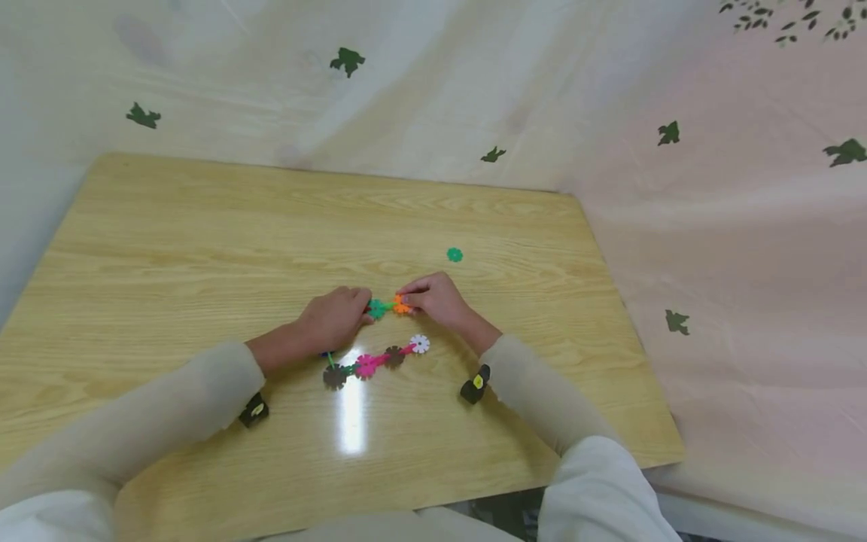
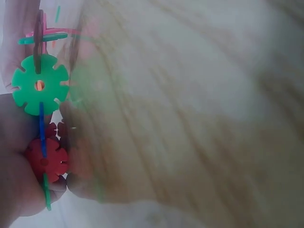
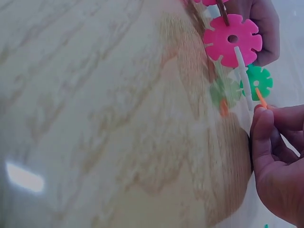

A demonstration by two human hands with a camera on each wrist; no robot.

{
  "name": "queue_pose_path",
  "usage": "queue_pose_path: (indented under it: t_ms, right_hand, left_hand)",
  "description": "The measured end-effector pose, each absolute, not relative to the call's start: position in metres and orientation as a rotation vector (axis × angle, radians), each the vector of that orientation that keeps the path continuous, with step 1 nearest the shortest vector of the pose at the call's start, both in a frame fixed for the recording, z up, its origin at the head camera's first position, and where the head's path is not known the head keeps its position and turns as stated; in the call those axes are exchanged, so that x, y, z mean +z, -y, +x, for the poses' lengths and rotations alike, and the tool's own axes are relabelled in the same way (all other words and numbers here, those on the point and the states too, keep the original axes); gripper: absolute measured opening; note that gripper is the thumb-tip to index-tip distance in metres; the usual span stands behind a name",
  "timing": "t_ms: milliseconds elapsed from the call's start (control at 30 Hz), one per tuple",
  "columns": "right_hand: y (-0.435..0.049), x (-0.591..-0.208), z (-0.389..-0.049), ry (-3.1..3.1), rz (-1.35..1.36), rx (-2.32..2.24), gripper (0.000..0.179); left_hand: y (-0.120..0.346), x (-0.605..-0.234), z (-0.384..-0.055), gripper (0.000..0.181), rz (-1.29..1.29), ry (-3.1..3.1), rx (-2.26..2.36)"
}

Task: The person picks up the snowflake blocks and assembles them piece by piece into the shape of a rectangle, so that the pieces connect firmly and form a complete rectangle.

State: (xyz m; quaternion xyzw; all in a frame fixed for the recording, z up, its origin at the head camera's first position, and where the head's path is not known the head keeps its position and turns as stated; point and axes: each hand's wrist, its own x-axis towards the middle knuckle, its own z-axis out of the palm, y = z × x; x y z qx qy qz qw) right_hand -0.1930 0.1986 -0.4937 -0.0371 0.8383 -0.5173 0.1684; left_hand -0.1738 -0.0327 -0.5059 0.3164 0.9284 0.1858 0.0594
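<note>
In the head view, my right hand (image 1: 440, 301) pinches an orange notched disc (image 1: 401, 304) between thumb and fingers. The orange disc meets a bright green disc, beside a teal disc (image 1: 376, 309) at my left hand's fingertips. My left hand (image 1: 335, 320) grips the chain of interlocked plastic discs; the left wrist view has a red disc (image 2: 46, 159) between its fingers and a green disc (image 2: 40, 85) joined by a blue one. Nearer me, the chain runs through a dark brown disc (image 1: 335, 376) and a pink disc (image 1: 366, 366) to a white disc (image 1: 420, 344). My left hand covers part of it.
One loose green disc (image 1: 454, 254) lies on the wooden table (image 1: 203, 241), beyond my right hand. A pale curtain (image 1: 433, 90) with dark green leaf shapes hangs along the table's back and right edges.
</note>
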Motion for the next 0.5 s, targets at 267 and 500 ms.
queue_pose_path:
  t_ms: [267, 500]
  right_hand:
    - [-0.203, -0.494, -0.197, -2.382, -0.174, -1.335, 0.017]
    - [-0.205, -0.493, -0.197, -2.362, -0.197, -1.350, 0.017]
  left_hand:
    - [0.042, -0.499, -0.173, 0.044, 0.970, -2.794, 0.519]
    - [0.087, -0.475, -0.174, 0.051, 0.597, -2.726, 0.726]
